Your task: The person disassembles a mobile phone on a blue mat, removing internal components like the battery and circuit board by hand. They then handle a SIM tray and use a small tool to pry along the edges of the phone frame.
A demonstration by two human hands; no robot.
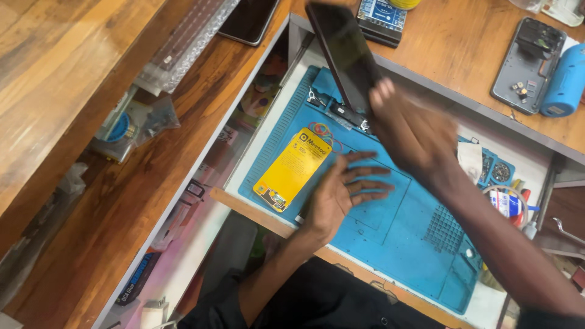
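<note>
**On blue repair mat: dark phone, two hands**

Over far end of blue work mat (390, 225), held tilted: dark slab phone (344, 52), screen face toward camera, lower edge near mat's tool slots. Right hand (414, 134), motion-blurred, fingers (385, 97) clamped on phone's lower right edge. Left hand (338, 195), palm down, flat on mat, fingers (365, 172) spread apart, holding nothing.

Just left of left hand, on mat: yellow rectangular pack (292, 169), lying flat; coloured rubber bands (323, 131) at its upper corner. Right of mat, in tray: small white glue bottle (509, 204), round metal parts.

On wooden counter (128, 201), upper right: opened phone back shell (529, 64), loose small parts on it; blue cylinder (563, 79) touching its right side. Upper middle: second dark phone (250, 21), flat; small boxed device (381, 18). Left: clear plastic bags (131, 125) of parts.
</note>
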